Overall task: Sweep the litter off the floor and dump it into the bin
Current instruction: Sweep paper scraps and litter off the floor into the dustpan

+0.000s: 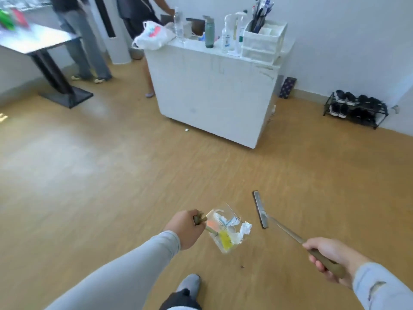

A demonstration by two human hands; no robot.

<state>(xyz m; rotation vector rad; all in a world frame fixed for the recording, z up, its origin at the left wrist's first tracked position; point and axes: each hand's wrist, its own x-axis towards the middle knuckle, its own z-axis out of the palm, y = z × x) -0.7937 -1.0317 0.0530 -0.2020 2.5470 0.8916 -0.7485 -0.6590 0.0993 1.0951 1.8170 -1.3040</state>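
So the left hand [182, 228] has its grip wrapped round the dustpan [225, 231] handle, keeping litter [244, 229] level at lower centre; right hand [330, 256] grips the broom [260, 209], lifted clear.

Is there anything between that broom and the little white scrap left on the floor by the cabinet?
Nothing visible. Bare wooden floor runs from the broom head to the white scrap, which lies just in front of the white cabinet. No bin shows in this view.
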